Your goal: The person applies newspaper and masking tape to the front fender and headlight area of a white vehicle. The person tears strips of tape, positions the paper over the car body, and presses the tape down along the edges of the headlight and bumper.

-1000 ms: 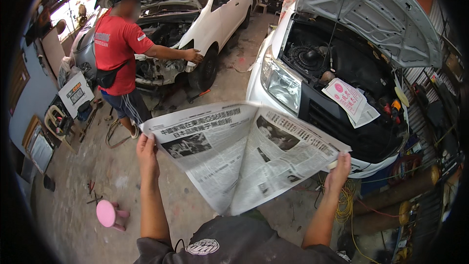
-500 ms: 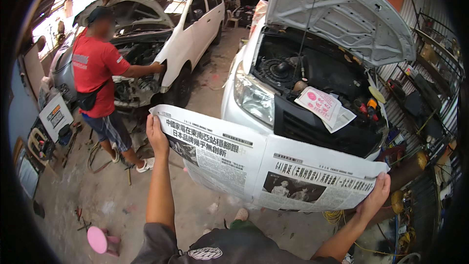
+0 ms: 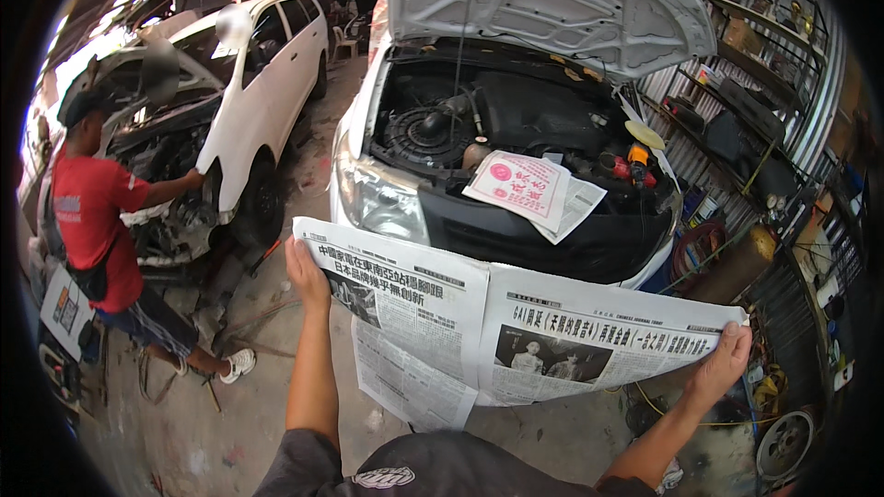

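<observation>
My left hand (image 3: 306, 271) grips the upper left edge of an open newspaper (image 3: 562, 317), and my right hand (image 3: 723, 359) grips its right end. The spread stretches wide across the front of a silver-white vehicle (image 3: 378, 207), with another sheet (image 3: 405, 377) hanging below its left half. The vehicle's hood (image 3: 543, 5) is raised over the engine bay (image 3: 497, 106). A pink-printed paper (image 3: 511, 184) lies on the front of that bay, over another sheet. An orange tool (image 3: 635, 161) sits to its right.
A co-worker in a red shirt (image 3: 92, 212) stands at left, reaching to the front of a white car (image 3: 276, 55) with its hood up. Tools and cords lie on the floor (image 3: 239, 442). Cluttered metal shelves (image 3: 755, 55), gas cylinders (image 3: 727, 271) and a loose wheel rim (image 3: 785, 444) line the right.
The newspaper has gone from a deep V to a wide, flatter spread, with my right hand farther out. My view has swung rightward, so both vehicles appear farther left. A hanging sheet shows more.
</observation>
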Motion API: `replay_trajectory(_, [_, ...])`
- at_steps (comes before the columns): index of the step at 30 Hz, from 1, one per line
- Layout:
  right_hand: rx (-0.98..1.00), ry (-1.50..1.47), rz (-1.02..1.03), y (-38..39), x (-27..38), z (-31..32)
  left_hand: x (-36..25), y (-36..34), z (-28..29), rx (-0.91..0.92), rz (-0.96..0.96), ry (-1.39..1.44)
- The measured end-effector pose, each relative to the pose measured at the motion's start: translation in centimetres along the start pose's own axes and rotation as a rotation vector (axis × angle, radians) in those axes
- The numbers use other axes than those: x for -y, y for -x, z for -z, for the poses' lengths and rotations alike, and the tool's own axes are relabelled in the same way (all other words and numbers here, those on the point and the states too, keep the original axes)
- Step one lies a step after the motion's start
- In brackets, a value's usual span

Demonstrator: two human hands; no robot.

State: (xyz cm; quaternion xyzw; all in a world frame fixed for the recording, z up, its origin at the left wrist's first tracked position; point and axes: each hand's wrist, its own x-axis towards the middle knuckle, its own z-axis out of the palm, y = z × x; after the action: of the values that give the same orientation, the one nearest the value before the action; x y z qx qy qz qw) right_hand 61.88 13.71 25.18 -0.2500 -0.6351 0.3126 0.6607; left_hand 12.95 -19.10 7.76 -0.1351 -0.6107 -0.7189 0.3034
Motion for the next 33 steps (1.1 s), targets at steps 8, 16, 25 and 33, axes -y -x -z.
replay_trajectory(8, [-0.295,0.043,-0.019,-4.4,-7.3,4.9,1.7,2.9,-11.4,0.288,0.017,0.053])
replay_trajectory(16, [-0.541,0.207,-0.108,-6.4,-9.2,19.1,4.4,-1.5,-30.7,0.422,0.149,0.222])
replay_trajectory(25, [-0.732,0.240,-0.021,1.3,-8.1,20.7,7.2,-4.2,-49.3,0.160,-0.186,0.108])
replay_trajectory(33, [-0.503,0.311,0.157,-0.4,-5.6,16.5,4.1,16.7,-46.0,1.267,-0.850,0.120])
